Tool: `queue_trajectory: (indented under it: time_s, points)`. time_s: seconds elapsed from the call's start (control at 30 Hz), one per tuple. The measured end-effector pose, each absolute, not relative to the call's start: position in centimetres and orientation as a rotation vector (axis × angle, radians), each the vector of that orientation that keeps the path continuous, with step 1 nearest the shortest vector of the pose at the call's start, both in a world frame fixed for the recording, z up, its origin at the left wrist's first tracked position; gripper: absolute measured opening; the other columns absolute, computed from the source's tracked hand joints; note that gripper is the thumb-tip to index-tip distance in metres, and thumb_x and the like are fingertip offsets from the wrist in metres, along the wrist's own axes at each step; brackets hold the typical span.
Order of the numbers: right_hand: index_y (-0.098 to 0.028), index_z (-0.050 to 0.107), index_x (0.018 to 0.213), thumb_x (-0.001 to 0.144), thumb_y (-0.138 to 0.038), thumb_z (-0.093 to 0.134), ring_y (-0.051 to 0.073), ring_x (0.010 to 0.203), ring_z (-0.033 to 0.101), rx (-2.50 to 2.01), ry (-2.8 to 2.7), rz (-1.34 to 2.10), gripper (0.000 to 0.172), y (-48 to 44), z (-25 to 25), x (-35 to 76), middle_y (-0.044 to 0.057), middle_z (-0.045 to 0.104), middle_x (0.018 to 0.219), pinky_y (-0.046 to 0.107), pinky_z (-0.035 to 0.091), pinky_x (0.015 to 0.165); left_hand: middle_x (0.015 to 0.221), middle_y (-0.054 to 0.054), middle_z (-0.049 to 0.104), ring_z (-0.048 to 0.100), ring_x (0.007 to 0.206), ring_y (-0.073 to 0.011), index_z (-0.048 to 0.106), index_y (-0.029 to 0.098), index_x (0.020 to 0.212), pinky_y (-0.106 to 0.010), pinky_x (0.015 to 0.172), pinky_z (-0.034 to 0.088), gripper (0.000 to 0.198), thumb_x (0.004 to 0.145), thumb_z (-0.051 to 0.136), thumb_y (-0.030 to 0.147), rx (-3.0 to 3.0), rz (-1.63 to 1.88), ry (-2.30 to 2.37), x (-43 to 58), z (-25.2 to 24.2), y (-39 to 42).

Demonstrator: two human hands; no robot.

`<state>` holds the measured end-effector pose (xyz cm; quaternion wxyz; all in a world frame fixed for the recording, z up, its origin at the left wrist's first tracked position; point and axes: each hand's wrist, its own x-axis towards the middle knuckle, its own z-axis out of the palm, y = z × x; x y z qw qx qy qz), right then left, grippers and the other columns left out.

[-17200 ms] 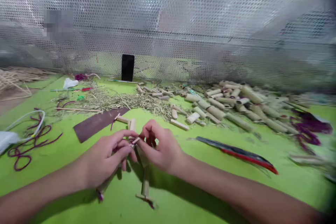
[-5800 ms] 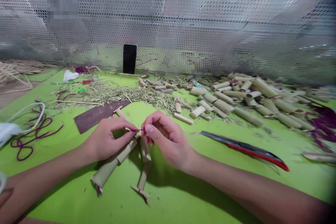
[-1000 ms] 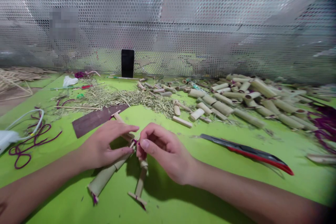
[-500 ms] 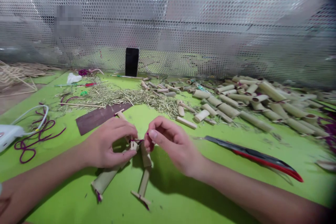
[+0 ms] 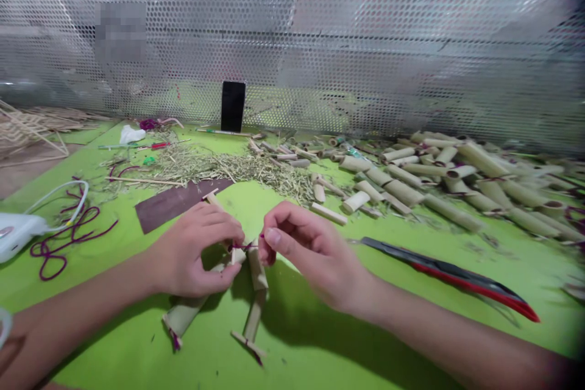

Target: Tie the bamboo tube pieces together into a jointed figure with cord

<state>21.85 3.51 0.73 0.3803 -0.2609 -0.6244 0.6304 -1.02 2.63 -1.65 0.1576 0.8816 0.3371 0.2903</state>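
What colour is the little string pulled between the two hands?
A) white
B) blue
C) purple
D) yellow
C: the thin string stretched between the left hand and the right hand, just above the bamboo pieces, is a dark purple, like the loose cord lying on the green table to the left.
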Motion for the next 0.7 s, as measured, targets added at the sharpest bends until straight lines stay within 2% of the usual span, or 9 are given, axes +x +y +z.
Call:
queue_trajectory:
  time_s: [0.13,0.3,0.4,0.53,0.6,0.7]
  points:
    - [-0.019,0.063,0.088,0.093,-0.043,0.073,0.013,0.068,0.065,-0.656,-1.539,1.633,0.026,3.8,0.3,21.7,0.000,0.068,0.076,0.031,0.059,0.068,0.102,-0.004,0.076,0.066,0.096,-0.0222,0.068,0.019,0.104,-0.041,0.092,0.049,0.018,0.087,0.066,0.024,2.517,0.775,0.964,-1.1,-1.7,2.7]
    - [-0.020,0.062,0.091,0.095,-0.041,0.071,0.014,0.074,0.067,-0.634,-1.541,1.610,0.024,4.4,0.3,21.0,0.001,0.071,0.083,0.032,0.060,0.072,0.114,-0.008,0.075,0.068,0.103,-0.0255,0.067,0.017,0.112,-0.044,0.095,0.052,0.029,0.090,0.071,0.036,2.640,0.836,0.852,-1.1,-1.7,2.6]
    - [-0.020,0.063,0.090,0.095,-0.037,0.071,0.013,0.075,0.065,-0.592,-1.596,1.558,0.020,4.6,1.1,20.6,0.001,0.069,0.084,0.030,0.059,0.073,0.110,-0.007,0.076,0.070,0.098,-0.0238,0.067,0.020,0.115,-0.040,0.090,0.056,0.023,0.093,0.064,0.026,2.557,0.848,0.947,-0.9,-1.5,2.4]
    - [-0.020,0.067,0.093,0.095,-0.034,0.070,0.013,0.073,0.060,-0.599,-1.709,1.417,0.015,4.7,2.1,20.7,0.000,0.063,0.082,0.028,0.054,0.068,0.119,-0.009,0.075,0.072,0.103,-0.0244,0.059,0.021,0.132,-0.041,0.094,0.059,0.044,0.088,0.063,0.024,2.247,0.887,1.151,-0.6,-1.4,1.9]
    - [-0.021,0.067,0.092,0.096,-0.036,0.069,0.013,0.072,0.058,-0.609,-1.755,1.351,0.016,4.7,2.3,21.1,0.001,0.062,0.083,0.028,0.053,0.065,0.117,-0.009,0.075,0.073,0.102,-0.0241,0.061,0.020,0.129,-0.042,0.093,0.060,0.041,0.089,0.063,0.024,2.183,0.909,1.174,-0.6,-1.5,1.8]
    - [-0.021,0.067,0.091,0.096,-0.038,0.068,0.013,0.070,0.056,-0.638,-1.809,1.275,0.018,4.8,2.2,21.7,0.001,0.061,0.083,0.028,0.050,0.061,0.108,-0.006,0.078,0.074,0.095,-0.0225,0.068,0.021,0.116,-0.040,0.087,0.062,0.028,0.088,0.065,0.025,2.185,0.903,1.166,-0.8,-1.6,1.9]
